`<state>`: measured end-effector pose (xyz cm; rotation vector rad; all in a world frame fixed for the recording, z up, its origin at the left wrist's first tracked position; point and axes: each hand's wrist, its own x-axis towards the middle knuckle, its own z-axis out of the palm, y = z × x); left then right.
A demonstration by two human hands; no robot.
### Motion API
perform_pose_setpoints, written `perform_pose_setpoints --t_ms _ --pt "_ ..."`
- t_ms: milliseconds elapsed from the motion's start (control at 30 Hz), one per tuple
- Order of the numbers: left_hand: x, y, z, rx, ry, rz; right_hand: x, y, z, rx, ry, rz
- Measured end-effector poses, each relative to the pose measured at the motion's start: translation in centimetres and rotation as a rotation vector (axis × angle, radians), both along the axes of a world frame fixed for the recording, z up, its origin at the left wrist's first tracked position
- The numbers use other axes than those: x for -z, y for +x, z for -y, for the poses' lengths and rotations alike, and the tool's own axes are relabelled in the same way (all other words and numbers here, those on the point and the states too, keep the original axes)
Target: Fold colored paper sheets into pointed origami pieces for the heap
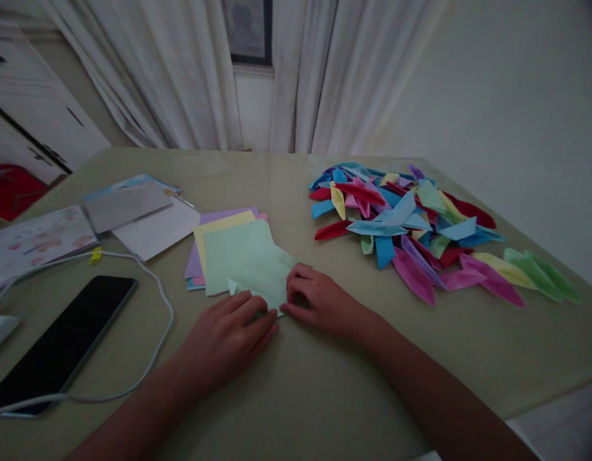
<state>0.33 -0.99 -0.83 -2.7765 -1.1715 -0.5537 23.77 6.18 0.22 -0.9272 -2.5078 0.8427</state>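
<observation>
A light green sheet of paper (262, 266) lies partly over a stack of coloured paper squares (228, 240) whose top sheet is also light green. Yellow, purple, pink and blue edges show beneath. My left hand (233, 330) is closed on the sheet's near left part, fingers curled along its edge. My right hand (322, 298) pinches the same sheet at its near right corner, thumb low and index finger bent. The two hands' fingertips almost meet at the near corner. A small flap of the sheet stands up beside the left fingers.
At the right lies a heap of folded coloured paper pieces (392, 214). To the left are a black phone (65, 346), a white cable (168, 320) looping near my left forearm, and several loose papers and booklets (41, 243). Curtains (156, 77) hang behind the table (315, 397).
</observation>
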Motion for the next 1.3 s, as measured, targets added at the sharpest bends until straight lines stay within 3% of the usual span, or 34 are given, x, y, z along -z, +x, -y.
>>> perform_pose_setpoints --t_ms 267,733,1033,1300 --pt "0.0 0.1 0.3 0.008 -0.009 -0.019 -0.1 0.3 -0.1 0.006 -0.087 -0.023" --pt "-0.2 0.1 0.2 -0.001 -0.059 -0.088 -0.7 -0.3 0.6 -0.004 -0.054 0.0" --pt "-0.4 -0.2 0.0 -0.011 -0.123 -0.161 -1.6 0.6 0.7 0.138 -0.147 0.098" --pt "0.0 -0.5 0.0 0.03 -0.153 -0.022 -1.2 0.3 0.6 -0.03 -0.06 0.032"
